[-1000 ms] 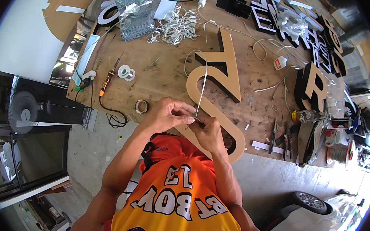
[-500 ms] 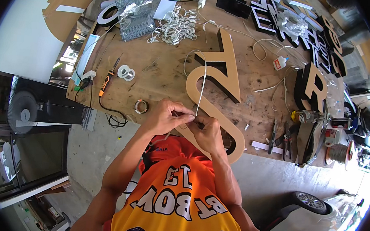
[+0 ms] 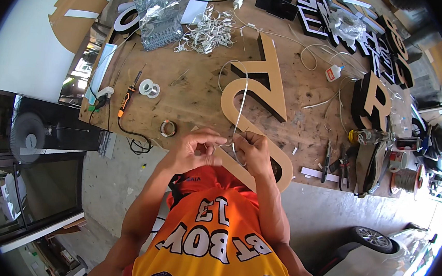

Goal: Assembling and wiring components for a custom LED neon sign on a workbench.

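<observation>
My right hand (image 3: 253, 152) pinches a thin white cable (image 3: 242, 106) above the near end of a tan-faced, S-shaped letter (image 3: 281, 166). From that hand the cable arches up over the letter, and a short end curls below the fingers. My left hand (image 3: 199, 148) is close beside it, fingers curved and parted from the thumb, its index fingertip near the cable; the thumb side is slightly blurred. Beyond the S lies another tan-faced letter (image 3: 274, 82) with dark sides. The S letter's near edge reaches past the table edge toward my lap.
On the wooden table (image 3: 193, 92) are a soldering iron (image 3: 126, 99), a solder spool (image 3: 149, 89), a tape roll (image 3: 168, 128), a pile of white wired modules (image 3: 208, 30) and a glue bottle (image 3: 333, 72). Pliers (image 3: 326, 164), a glass bottle (image 3: 369, 137) and an R-shaped letter (image 3: 373, 104) stand right.
My left fingers have opened and drawn slightly away from the cable they were pinching. My right hand keeps its pinch, and a curled cable end now shows below it.
</observation>
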The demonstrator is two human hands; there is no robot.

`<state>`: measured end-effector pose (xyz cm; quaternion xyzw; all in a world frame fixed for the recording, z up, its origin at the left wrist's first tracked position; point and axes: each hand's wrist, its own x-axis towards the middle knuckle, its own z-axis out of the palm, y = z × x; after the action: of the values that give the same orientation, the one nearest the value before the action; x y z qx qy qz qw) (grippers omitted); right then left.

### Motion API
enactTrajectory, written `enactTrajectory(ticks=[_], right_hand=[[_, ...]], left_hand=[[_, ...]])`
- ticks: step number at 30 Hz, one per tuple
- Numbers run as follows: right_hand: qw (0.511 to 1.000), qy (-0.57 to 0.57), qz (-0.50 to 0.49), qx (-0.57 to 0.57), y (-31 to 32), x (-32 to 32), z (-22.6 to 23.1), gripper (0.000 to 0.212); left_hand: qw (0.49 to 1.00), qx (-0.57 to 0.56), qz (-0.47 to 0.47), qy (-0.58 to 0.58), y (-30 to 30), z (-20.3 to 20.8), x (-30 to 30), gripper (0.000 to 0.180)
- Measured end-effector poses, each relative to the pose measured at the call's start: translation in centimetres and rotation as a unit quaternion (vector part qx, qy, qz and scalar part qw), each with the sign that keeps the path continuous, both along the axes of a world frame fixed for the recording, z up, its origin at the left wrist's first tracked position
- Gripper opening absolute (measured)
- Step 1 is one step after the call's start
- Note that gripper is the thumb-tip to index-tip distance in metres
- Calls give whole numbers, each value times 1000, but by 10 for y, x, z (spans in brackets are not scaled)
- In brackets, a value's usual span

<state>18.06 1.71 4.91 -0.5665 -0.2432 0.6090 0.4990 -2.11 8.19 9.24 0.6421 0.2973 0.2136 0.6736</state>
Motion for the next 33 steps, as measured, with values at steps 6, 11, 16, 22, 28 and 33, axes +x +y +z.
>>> enactTrajectory(ticks=[6, 11, 16, 22, 28, 33], right_hand=[[999, -40, 24, 6, -2, 2, -8, 22], [976, -196, 80, 57, -7, -2, 7, 20], [959, -251, 90, 93, -9, -9, 12, 19], [949, -288, 63, 115, -11, -15, 23, 18], [926, -337, 9, 169, -13, -19, 27, 14], [888, -376, -98, 247, -16, -25, 30, 8]], left_hand=[[996, 15, 89, -10, -1, -20, 7, 31], [989, 40, 74, 121, 11, 2, 25, 23], [989, 66, 18, 130, 19, 2, 30, 20], [990, 35, 53, 126, 19, 2, 34, 16], [982, 164, 47, 84, 13, 6, 29, 12], [926, 360, 115, -14, -5, 3, 22, 13]])
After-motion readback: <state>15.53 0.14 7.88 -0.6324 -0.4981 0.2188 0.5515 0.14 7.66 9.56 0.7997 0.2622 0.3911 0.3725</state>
